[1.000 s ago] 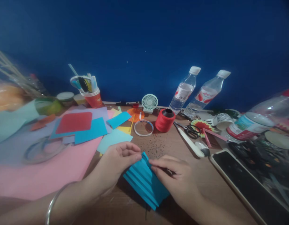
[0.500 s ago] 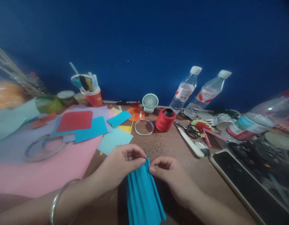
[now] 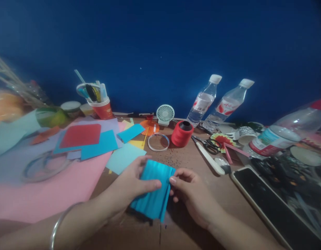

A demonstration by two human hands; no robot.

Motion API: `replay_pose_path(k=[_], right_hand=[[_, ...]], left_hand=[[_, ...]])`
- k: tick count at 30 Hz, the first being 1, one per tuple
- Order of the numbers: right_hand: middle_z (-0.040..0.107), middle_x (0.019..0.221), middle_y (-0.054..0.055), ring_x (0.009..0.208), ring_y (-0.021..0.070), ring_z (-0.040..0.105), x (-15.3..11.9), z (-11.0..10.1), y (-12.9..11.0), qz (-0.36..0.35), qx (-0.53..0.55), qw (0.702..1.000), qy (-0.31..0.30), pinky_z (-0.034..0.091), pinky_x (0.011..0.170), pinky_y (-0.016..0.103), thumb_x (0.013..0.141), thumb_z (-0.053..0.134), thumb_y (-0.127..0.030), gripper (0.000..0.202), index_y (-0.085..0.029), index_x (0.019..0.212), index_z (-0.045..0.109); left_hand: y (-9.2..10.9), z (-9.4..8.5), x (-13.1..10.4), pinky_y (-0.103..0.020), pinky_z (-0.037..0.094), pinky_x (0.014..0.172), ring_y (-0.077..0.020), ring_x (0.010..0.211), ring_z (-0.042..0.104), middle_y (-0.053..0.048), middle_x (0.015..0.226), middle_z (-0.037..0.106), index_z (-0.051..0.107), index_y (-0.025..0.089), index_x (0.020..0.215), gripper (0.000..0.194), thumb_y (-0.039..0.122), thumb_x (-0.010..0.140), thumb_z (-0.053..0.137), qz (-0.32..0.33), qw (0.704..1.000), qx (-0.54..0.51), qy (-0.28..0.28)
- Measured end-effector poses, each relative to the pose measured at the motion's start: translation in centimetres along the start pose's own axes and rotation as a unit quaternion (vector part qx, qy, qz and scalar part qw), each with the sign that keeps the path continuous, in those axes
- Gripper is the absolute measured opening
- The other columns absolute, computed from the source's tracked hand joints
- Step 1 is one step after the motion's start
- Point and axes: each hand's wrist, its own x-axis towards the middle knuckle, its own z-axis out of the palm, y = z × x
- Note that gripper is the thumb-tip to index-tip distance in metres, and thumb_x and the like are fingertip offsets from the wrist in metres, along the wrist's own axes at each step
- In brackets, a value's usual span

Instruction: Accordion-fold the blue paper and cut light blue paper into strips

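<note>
Between my hands is a sheet of blue pleated paper point(image 3: 153, 195), its folds running lengthwise and its far edge raised off the desk. My left hand point(image 3: 136, 182) grips it from the left, thumb flat on top and fingers behind. At the paper's right edge, my right hand point(image 3: 188, 187) pinches the outer pleat between thumb and fingers. Beyond the paper lie small dark specks on the wood, a ring-shaped roll point(image 3: 158, 150) and a red thread spool point(image 3: 182, 134).
Coloured paper sheets point(image 3: 79, 194) cover the left side. A paper cup of pens point(image 3: 102, 108), a small fan point(image 3: 165, 114) and water bottles point(image 3: 202, 106) stand behind. Scissors point(image 3: 211, 146), a white-handled cutter point(image 3: 208, 158) and a phone point(image 3: 270, 205) lie to the right.
The blue pleated paper has moved up and away, tilting so that it looks shorter. My left hand has shifted from its far end to its left side, thumb across the top.
</note>
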Motion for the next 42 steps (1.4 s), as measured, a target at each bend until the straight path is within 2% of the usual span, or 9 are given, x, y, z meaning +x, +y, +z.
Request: replay_pose_path(k=[4, 7, 9, 12, 16, 18, 22, 36, 42], right_hand=[[0.056, 0.051, -0.004, 0.046, 0.0086, 0.051, 0.1, -0.2, -0.2, -0.009, -0.058, 0.998, 0.009, 0.036, 0.037, 0.015, 0.064, 0.076, -0.031, 0.024, -0.016, 0.067, 0.057], [0.054, 0.047, -0.005, 0.041, 0.0083, 0.046, 0.1, -0.5, -0.4, 0.001, -0.177, 0.984, 0.02, 0.033, 0.036, 0.018, 0.068, 0.069, -0.03, 0.018, -0.017, 0.066, 0.056], [0.053, 0.048, -0.004, 0.04, 0.0091, 0.045, 0.1, -0.6, -0.3, -0.008, -0.281, 0.959, 0.02, 0.033, 0.038, 0.02, 0.071, 0.064, -0.028, 0.014, -0.017, 0.065, 0.057], [0.055, 0.054, -0.003, 0.051, 0.011, 0.049, 0.0, -1.0, -0.1, -0.094, -0.449, 0.888, 0.01, 0.035, 0.047, 0.022, 0.072, 0.059, -0.016, 0.009, -0.018, 0.063, 0.059], [0.059, 0.069, -0.003, 0.066, 0.0147, 0.053, -0.2, -1.5, -0.3, -0.187, -0.607, 0.772, 0.024, 0.035, 0.058, 0.026, 0.07, 0.062, -0.01, 0.011, -0.021, 0.07, 0.06], [0.059, 0.076, -0.002, 0.072, 0.0165, 0.053, -0.2, -1.7, -0.6, -0.2, -0.628, 0.751, 0.035, 0.036, 0.062, 0.027, 0.068, 0.068, -0.012, 0.018, -0.023, 0.08, 0.061], [0.061, 0.085, -0.003, 0.082, 0.0163, 0.055, 0.1, -2.2, -1.0, -0.203, -0.604, 0.771, -0.011, 0.039, 0.071, 0.028, 0.074, 0.066, -0.012, 0.028, -0.028, 0.096, 0.063], [0.06, 0.081, -0.002, 0.083, 0.0145, 0.055, 1.1, -2.5, -2.6, -0.184, -0.603, 0.772, -0.08, 0.04, 0.073, 0.026, 0.08, 0.058, -0.007, 0.016, -0.023, 0.077, 0.062], [0.059, 0.083, -0.002, 0.082, 0.0138, 0.053, 1.3, -2.4, -3.0, -0.193, -0.637, 0.737, -0.115, 0.039, 0.072, 0.025, 0.082, 0.055, -0.006, 0.015, -0.02, 0.08, 0.059]], left_hand=[[-0.2, -0.2, 0.1, -0.035, 0.051, 0.067, -0.0218, 0.079, 0.062, -0.003, 0.087, 0.062, 0.042, 0.019, 0.113, 0.053, 0.026, 0.068, 0.07, -0.008, 0.997, 0.063, -0.038], [-0.9, -0.5, -0.1, -0.035, 0.052, 0.067, -0.0216, 0.082, 0.061, -0.003, 0.093, 0.061, 0.038, 0.021, 0.119, 0.053, 0.021, 0.073, 0.064, 0.092, 0.971, 0.219, 0.019], [-1.6, -0.5, -0.5, -0.043, 0.048, 0.081, -0.0261, 0.098, 0.056, -0.009, 0.111, 0.055, 0.036, 0.022, 0.126, 0.058, 0.019, 0.075, 0.062, 0.225, 0.884, 0.405, 0.065], [-2.7, -0.2, -1.3, -0.047, 0.043, 0.088, -0.0297, 0.108, 0.051, -0.01, 0.118, 0.055, 0.046, 0.021, 0.122, 0.041, 0.018, 0.082, 0.054, 0.367, 0.714, 0.595, -0.037], [-3.6, 0.4, -1.8, -0.039, 0.049, 0.08, -0.026, 0.096, 0.057, -0.008, 0.106, 0.063, 0.056, 0.016, 0.11, 0.03, 0.01, 0.082, 0.047, 0.365, 0.621, 0.677, -0.149], [-3.9, 0.5, -1.8, -0.041, 0.048, 0.083, -0.0268, 0.099, 0.057, -0.009, 0.106, 0.062, 0.056, 0.016, 0.11, 0.03, 0.011, 0.082, 0.046, 0.352, 0.614, 0.689, -0.155], [-4.2, 0.3, -1.6, -0.044, 0.045, 0.092, -0.0282, 0.109, 0.053, -0.01, 0.12, 0.057, 0.053, 0.016, 0.116, 0.033, 0.013, 0.084, 0.045, 0.343, 0.626, 0.685, -0.146], [-1.9, -0.3, -1.5, -0.039, 0.039, 0.097, -0.0273, 0.12, 0.045, -0.007, 0.131, 0.052, 0.047, 0.02, 0.126, 0.043, 0.014, 0.083, 0.043, 0.337, 0.618, 0.676, -0.219], [-1.9, -0.4, -1.3, -0.039, 0.041, 0.094, -0.0277, 0.116, 0.048, -0.007, 0.126, 0.056, 0.051, 0.019, 0.122, 0.036, 0.015, 0.087, 0.042, 0.353, 0.597, 0.685, -0.224]])
